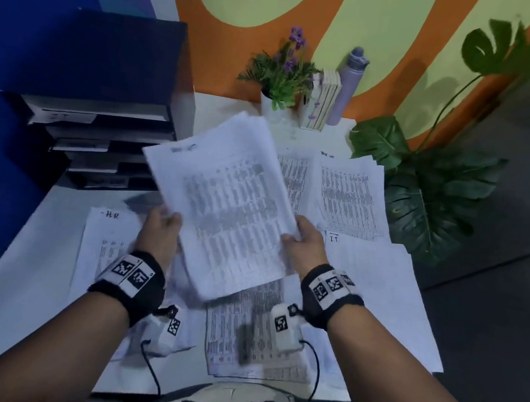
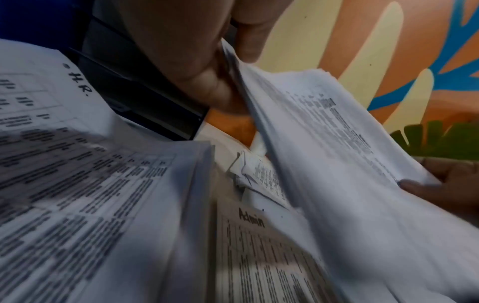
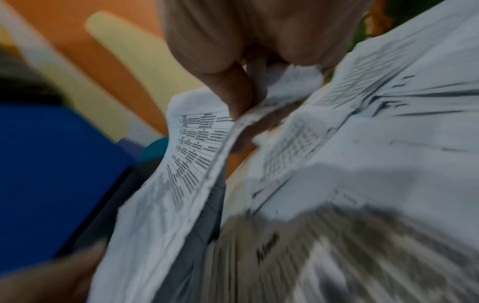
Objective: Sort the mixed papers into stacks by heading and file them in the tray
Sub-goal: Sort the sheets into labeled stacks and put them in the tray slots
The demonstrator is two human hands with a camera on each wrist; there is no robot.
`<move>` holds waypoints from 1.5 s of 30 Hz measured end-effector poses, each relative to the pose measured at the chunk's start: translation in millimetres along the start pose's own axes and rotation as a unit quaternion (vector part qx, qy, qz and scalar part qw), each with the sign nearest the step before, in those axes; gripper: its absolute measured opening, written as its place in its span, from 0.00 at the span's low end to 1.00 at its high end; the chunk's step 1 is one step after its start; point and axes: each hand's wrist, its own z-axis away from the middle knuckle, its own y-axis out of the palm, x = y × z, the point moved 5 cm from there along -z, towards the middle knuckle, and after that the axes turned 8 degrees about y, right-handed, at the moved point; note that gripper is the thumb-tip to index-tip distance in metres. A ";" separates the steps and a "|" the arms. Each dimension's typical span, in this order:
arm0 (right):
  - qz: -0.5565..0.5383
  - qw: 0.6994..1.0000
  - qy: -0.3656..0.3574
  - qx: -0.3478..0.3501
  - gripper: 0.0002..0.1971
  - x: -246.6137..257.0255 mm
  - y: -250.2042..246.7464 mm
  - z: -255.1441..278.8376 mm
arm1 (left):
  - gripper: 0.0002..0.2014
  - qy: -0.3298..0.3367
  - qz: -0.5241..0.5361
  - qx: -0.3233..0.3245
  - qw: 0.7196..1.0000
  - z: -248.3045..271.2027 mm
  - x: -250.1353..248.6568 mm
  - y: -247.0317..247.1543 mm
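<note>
A thick bundle of printed papers is lifted above the white table, tilted to the left. My left hand grips its left edge and my right hand grips its right edge. The same bundle is pinched between thumb and fingers in the left wrist view, and the bundle is pinched likewise in the right wrist view. Sorted stacks lie on the table: HR at the left, IT at the right, Admin near me, another stack at the back right. The black tiered tray stands at the back left.
A potted purple flower, a few upright books and a lilac bottle stand along the back wall. A large leafy plant crowds the table's right edge. Cables run from my wrist cameras toward my body.
</note>
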 end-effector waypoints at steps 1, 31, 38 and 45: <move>-0.039 0.999 0.025 -0.023 0.17 -3.0 -15.6 -8.7 | 0.20 -0.009 0.004 0.018 1.000 1.2 4.1 5.4; 0.169 0.984 -0.055 -0.010 0.16 -13.0 -24.8 -85.4 | 0.39 -0.114 -0.547 0.053 0.827 37.5 101.7 -72.7; 0.173 0.962 -0.020 0.212 0.14 -38.3 93.0 -6.6 | 0.41 -0.097 -0.563 0.143 0.808 51.3 115.9 -86.0; 0.200 0.943 0.013 0.264 0.24 -48.1 141.2 33.5 | 0.37 -0.025 -0.556 0.237 0.796 75.3 119.5 -60.0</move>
